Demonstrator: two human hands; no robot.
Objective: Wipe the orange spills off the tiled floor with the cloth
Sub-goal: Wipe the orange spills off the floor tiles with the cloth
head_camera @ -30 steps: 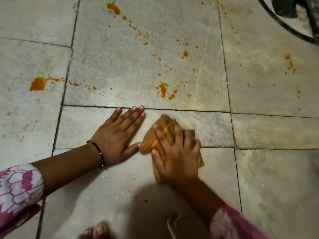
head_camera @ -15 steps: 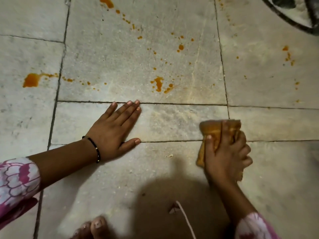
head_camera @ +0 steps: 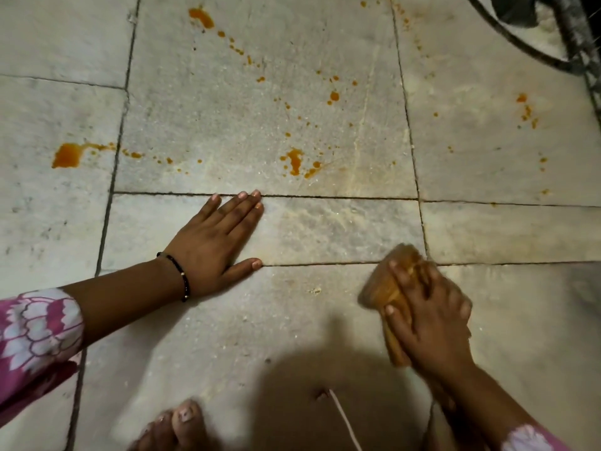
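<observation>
An orange-stained cloth [head_camera: 385,289], blurred by motion, lies bunched on the grey tiled floor [head_camera: 292,314] at the right. My right hand [head_camera: 429,317] presses on it with fingers curled over its top. My left hand [head_camera: 216,245] lies flat on the floor to the left, fingers straight, a black bead bracelet at the wrist. Orange spills dot the tiles beyond: a large blot [head_camera: 66,155] at far left, a smear [head_camera: 295,161] just past my left fingertips, a trail of drops [head_camera: 201,17] at top, and specks [head_camera: 526,109] at the right.
A dark curved stand base [head_camera: 520,43] sits at the top right corner. Toes of a bare foot [head_camera: 182,421] show at the bottom edge, with a thin pale cord [head_camera: 344,418] beside them. My shadow darkens the near floor.
My right hand slid the cloth from beside my left hand to the right, then drew it a little nearer. My left hand stayed planted on the floor.
</observation>
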